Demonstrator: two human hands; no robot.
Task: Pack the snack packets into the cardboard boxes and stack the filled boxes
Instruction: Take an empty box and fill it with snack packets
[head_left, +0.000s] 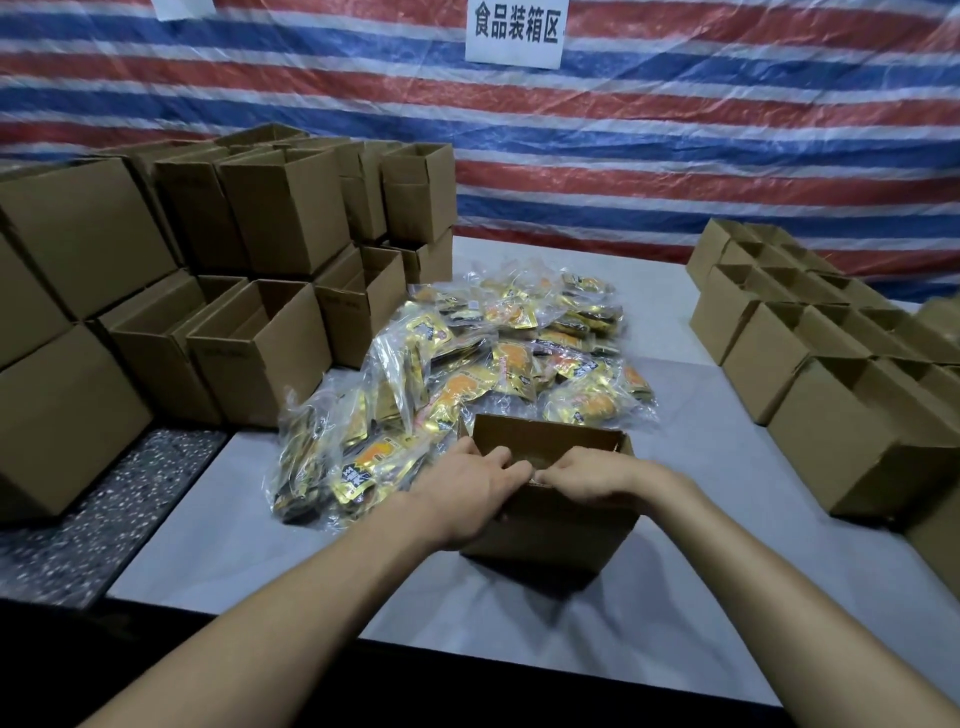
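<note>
An open cardboard box (561, 530) stands on the grey table (675, 597) right in front of me. My left hand (462, 493) and my right hand (592, 475) both curl their fingers over its near top edge, fingertips almost meeting in the middle. Behind and to the left of the box lies a big heap of yellow and gold snack packets (498, 364) in clear wrappers. The inside of the box is mostly hidden by my hands; I see no packet in it.
Open empty boxes (260, 343) are stacked two high at the left, some on a speckled surface (104, 519). More open boxes (831, 374) stand in rows at the right. A striped tarpaulin (675, 156) with a white sign closes the back.
</note>
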